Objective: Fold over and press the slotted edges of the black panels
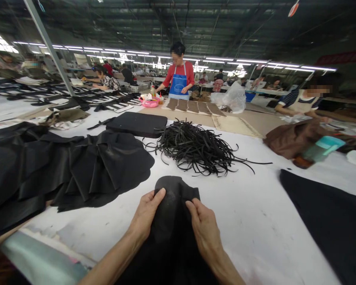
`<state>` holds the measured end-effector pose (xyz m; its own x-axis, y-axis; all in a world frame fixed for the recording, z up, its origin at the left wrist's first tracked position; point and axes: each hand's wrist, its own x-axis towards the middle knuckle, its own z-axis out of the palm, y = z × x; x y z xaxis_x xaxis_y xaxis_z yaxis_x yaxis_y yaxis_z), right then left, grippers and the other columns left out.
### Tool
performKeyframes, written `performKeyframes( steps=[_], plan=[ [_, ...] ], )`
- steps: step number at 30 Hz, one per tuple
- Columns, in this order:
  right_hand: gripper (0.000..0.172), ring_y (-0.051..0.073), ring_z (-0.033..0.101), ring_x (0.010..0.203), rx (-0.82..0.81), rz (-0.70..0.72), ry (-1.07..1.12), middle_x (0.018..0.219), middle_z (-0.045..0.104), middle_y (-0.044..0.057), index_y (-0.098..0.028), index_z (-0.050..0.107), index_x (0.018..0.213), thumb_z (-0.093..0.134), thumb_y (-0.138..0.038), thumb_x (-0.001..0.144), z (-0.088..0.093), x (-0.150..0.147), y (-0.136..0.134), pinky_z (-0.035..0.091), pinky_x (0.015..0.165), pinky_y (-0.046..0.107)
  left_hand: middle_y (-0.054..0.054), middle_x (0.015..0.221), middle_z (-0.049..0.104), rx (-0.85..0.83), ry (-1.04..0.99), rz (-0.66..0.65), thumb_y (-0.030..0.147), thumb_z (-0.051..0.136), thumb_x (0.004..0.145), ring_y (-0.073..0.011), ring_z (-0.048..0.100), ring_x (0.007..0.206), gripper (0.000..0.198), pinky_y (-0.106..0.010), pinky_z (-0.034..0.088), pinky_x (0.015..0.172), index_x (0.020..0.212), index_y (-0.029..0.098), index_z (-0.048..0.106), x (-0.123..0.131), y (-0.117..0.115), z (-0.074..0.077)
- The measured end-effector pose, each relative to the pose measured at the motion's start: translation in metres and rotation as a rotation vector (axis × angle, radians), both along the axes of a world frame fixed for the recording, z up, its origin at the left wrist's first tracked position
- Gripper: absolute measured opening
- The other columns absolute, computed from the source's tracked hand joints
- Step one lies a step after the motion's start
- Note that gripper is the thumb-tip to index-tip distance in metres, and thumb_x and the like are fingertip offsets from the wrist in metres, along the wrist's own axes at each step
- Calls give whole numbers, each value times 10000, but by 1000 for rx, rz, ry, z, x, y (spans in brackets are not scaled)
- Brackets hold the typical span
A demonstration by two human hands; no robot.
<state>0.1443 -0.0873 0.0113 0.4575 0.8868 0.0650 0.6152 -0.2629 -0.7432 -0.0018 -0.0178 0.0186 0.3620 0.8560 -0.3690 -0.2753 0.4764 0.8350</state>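
Between my hands is a black sheet piece (169, 213) with a rounded top end, leather or fabric, I cannot tell which. My left hand (146, 209) pinches its left edge, thumb on top. At the right edge, my right hand (204, 221) grips it with thumb and fingers closed. A fold runs down the piece near my right hand, and its lower part drops toward me into shadow. Just beyond lies a tangled heap of thin black strips (195, 148). To the left, overlapping black cut pieces (106, 166) are fanned out in a pile.
A black padded slab (138, 122) lies behind the fanned pieces. On the right are a large black sheet (329, 217), brown cloth (290, 136) and a teal-lidded bottle (320, 150). Across the white table (249, 209), a person in a blue apron (179, 83) stands near a pink basket (150, 101).
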Motion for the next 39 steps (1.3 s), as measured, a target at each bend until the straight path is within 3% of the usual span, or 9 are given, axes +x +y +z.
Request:
performKeyframes(
  steps=[4,12,18,21,27,29,32,34,39],
  plan=[
    [356,130,313,513,23,-49,-60,514,360,-49,-224,404,617,330,-481,851,6,16,-6,252,523,248,-49,769,705,62,-48,60,391,631,740,-194,647,707,326,-285,504,677,954,146,647,0,-3,-7],
    [355,144,408,586,64,-146,191,569,441,-29,-210,425,616,412,-499,822,18,69,-28,338,559,236,-33,771,704,45,26,91,379,620,753,-204,653,709,296,-288,512,614,971,179,628,-11,2,-11],
    [318,204,547,673,82,-472,330,615,587,10,-185,585,722,548,-500,700,6,145,-62,424,595,268,-19,676,691,-17,180,271,333,630,741,-200,648,632,210,-288,512,563,898,193,634,-44,19,-17],
    [334,226,571,718,47,-559,291,665,632,35,-171,630,773,572,-483,670,1,164,-81,433,612,282,-7,662,684,-76,163,320,239,614,755,-166,638,590,115,-262,511,570,859,189,620,-53,21,-19],
    [341,229,580,682,22,-528,409,616,625,44,-162,633,721,575,-491,647,0,175,-99,445,600,304,-37,662,670,-125,154,190,228,550,784,-175,632,595,125,-277,507,582,873,151,596,-43,23,-24],
    [347,226,579,645,-21,-505,400,593,620,44,-163,623,676,557,-503,654,-6,180,-96,447,602,318,-29,642,653,11,308,124,282,558,772,-177,623,593,152,-277,500,580,845,152,590,-35,29,-30],
    [408,233,573,638,-152,-440,182,567,613,51,-164,608,605,507,-549,694,-21,189,-88,434,624,343,-4,588,610,240,548,32,369,604,720,-173,595,562,231,-250,463,516,818,161,580,-26,40,-40],
    [443,247,584,683,-196,-432,111,596,629,65,-158,616,613,497,-575,708,-32,192,-85,437,652,353,5,591,594,265,627,25,406,640,676,-173,584,552,322,-241,440,489,876,165,565,-24,44,-43],
    [465,255,611,924,-75,-466,732,920,681,133,-146,642,871,500,-573,754,-40,192,-105,495,753,337,-24,806,593,213,606,-82,440,658,649,-173,603,673,629,-257,468,570,1160,183,396,-38,29,-31]
  ],
)
